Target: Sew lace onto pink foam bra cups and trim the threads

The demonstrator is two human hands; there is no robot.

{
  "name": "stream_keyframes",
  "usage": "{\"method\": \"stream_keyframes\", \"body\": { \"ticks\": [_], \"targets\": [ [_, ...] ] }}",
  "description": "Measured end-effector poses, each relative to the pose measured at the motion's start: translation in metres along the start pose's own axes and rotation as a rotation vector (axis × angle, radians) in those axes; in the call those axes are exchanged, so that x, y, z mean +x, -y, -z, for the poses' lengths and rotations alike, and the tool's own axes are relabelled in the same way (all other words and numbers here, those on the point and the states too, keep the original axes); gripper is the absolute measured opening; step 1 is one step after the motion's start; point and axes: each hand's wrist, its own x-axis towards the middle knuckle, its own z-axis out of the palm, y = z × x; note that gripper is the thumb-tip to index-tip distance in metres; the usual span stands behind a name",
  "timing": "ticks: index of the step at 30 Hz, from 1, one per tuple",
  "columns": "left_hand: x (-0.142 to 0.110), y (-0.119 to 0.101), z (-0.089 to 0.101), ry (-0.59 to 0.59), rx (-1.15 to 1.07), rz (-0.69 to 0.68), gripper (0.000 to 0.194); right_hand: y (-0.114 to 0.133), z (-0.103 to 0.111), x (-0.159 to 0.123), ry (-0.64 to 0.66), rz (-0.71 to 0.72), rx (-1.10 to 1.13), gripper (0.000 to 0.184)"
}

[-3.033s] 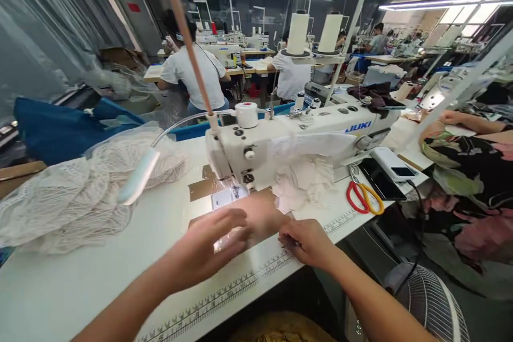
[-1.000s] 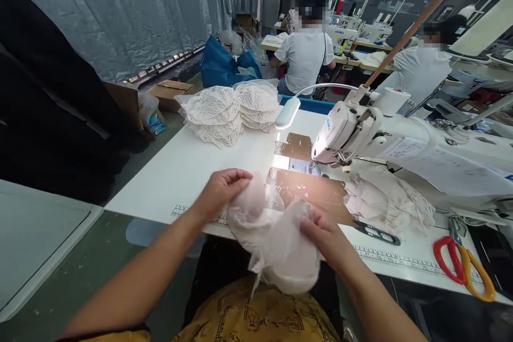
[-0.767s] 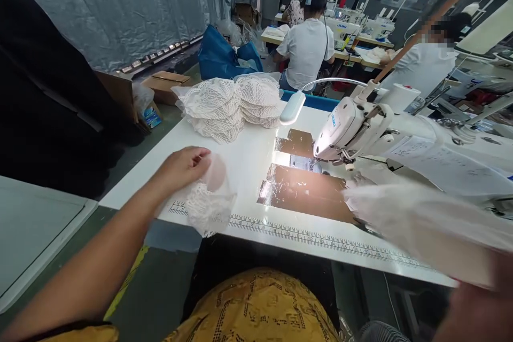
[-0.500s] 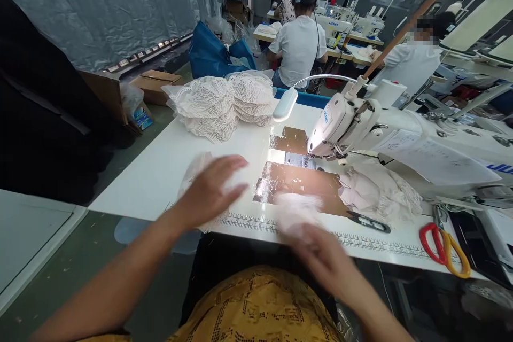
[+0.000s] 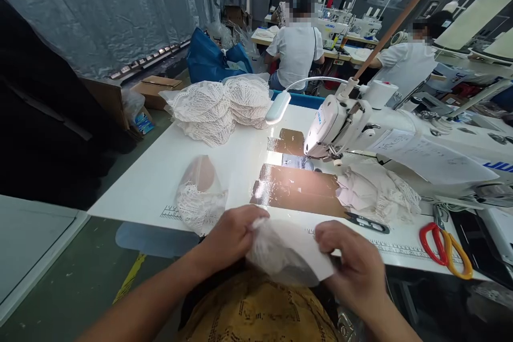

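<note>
Between my two hands, at the table's front edge, is a white fabric piece [image 5: 286,251], partly blurred. My left hand [image 5: 236,232] pinches its left end, and my right hand [image 5: 352,262] grips its right end with curled fingers. Left of them a lace piece with a beige cup-shaped part [image 5: 200,192] lies on the white table [image 5: 140,181]. Ahead stands a sewing machine [image 5: 328,123], its needle area lit. A heap of pale lace fabric [image 5: 377,189] rests beside the machine's base.
Stacked lace pieces [image 5: 220,104] sit at the table's back left. Thread snips [image 5: 368,222] and scissors with red and yellow handles [image 5: 444,248] lie at the right. A small lamp [image 5: 278,108] hangs over the table. Two people [image 5: 298,53] sit at machines beyond.
My left hand has come right and down from the lace piece and closed on the white fabric. My right hand has moved right, and the fabric is now stretched between both hands.
</note>
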Motion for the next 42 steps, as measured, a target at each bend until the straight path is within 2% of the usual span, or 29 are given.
{"method": "stream_keyframes", "body": {
  "ticks": [1, 3, 5, 8, 10, 12, 13, 15, 17, 18, 20, 21, 22, 23, 25, 27, 28, 30, 32, 34, 35, 36, 38, 40, 41, 42],
  "targets": [
    [0.003, 0.001, 0.004, -0.021, 0.032, 0.024, 0.032, 0.001, 0.008, -0.003, -0.075, 0.003, -0.023, 0.025],
    [0.013, 0.001, 0.012, 0.036, 0.079, 0.051, 0.031, 0.003, 0.022, -0.009, -0.195, -0.045, -0.039, 0.025],
    [0.034, 0.001, 0.020, 0.075, 0.111, 0.038, 0.031, 0.002, 0.031, -0.012, -0.212, -0.146, -0.023, 0.024],
    [0.090, 0.009, 0.023, -0.043, 0.232, -0.070, 0.035, -0.003, 0.030, -0.011, -0.068, -0.279, 0.020, 0.019],
    [0.129, 0.016, 0.018, -0.064, 0.376, -0.111, 0.042, -0.007, 0.026, -0.010, 0.023, -0.339, 0.048, 0.016],
    [0.154, 0.021, 0.008, 0.039, 0.505, -0.071, 0.053, -0.011, 0.024, -0.009, 0.066, -0.384, 0.052, 0.015],
    [0.157, 0.021, 0.001, 0.097, 0.532, -0.065, 0.058, -0.013, 0.025, -0.010, 0.064, -0.400, 0.046, 0.015],
    [0.144, 0.015, -0.009, 0.253, 0.533, -0.103, 0.063, -0.017, 0.031, -0.014, 0.024, -0.436, 0.021, 0.013],
    [0.111, 0.001, -0.009, 0.479, 0.427, -0.210, 0.059, -0.021, 0.040, -0.019, -0.025, -0.470, -0.001, 0.013],
    [0.091, -0.009, -0.004, 0.540, 0.343, -0.259, 0.051, -0.024, 0.044, -0.021, -0.044, -0.483, -0.010, 0.013],
    [0.055, -0.029, 0.014, 0.735, 0.138, -0.360, 0.039, -0.027, 0.049, -0.021, -0.055, -0.492, -0.027, 0.013],
    [0.041, -0.038, 0.024, 0.819, 0.036, -0.362, 0.035, -0.028, 0.049, -0.019, -0.050, -0.487, -0.032, 0.013],
    [0.030, -0.046, 0.034, 0.850, -0.026, -0.304, 0.031, -0.028, 0.047, -0.016, -0.034, -0.476, -0.040, 0.014],
    [0.022, -0.052, 0.040, 0.800, -0.028, -0.231, 0.029, -0.027, 0.042, -0.012, -0.008, -0.453, -0.050, 0.014],
    [0.013, -0.058, 0.039, 0.504, 0.049, -0.141, 0.036, -0.022, 0.030, -0.002, 0.060, -0.367, -0.085, 0.015],
    [0.012, -0.057, 0.022, 0.173, 0.139, -0.160, 0.049, -0.013, 0.015, 0.008, 0.137, -0.239, -0.137, 0.016],
    [0.014, -0.053, 0.010, 0.086, 0.154, -0.201, 0.052, -0.009, 0.009, 0.011, 0.174, -0.168, -0.167, 0.017],
    [0.020, -0.041, -0.014, 0.032, 0.097, -0.256, 0.039, 0.000, 0.002, 0.015, 0.218, -0.038, -0.239, 0.016],
    [0.024, -0.025, -0.027, -0.073, 0.105, -0.217, 0.028, 0.007, 0.004, 0.012, 0.201, 0.045, -0.309, 0.016],
    [0.024, -0.010, -0.028, -0.188, 0.147, -0.125, 0.025, 0.011, 0.012, 0.007, 0.117, 0.072, -0.344, 0.018],
    [0.022, -0.006, -0.025, -0.194, 0.141, -0.070, 0.023, 0.012, 0.017, 0.004, 0.058, 0.063, -0.345, 0.019],
    [0.019, -0.003, -0.020, -0.134, 0.092, -0.016, 0.020, 0.013, 0.022, 0.001, 0.011, 0.030, -0.340, 0.020],
    [0.010, -0.005, -0.012, 0.147, -0.162, 0.075, 0.025, 0.012, 0.028, -0.001, -0.016, -0.118, -0.309, 0.016],
    [-0.001, -0.012, -0.007, 0.501, -0.519, 0.118, 0.036, 0.007, 0.028, -0.002, 0.109, -0.337, -0.174, 0.007],
    [-0.006, -0.016, -0.006, 0.644, -0.679, 0.129, 0.040, 0.003, 0.025, -0.002, 0.215, -0.448, -0.051, 0.006],
    [-0.011, -0.020, -0.006, 0.740, -0.810, 0.139, 0.044, -0.001, 0.021, -0.003, 0.322, -0.539, 0.097, 0.011]
  ]
}}
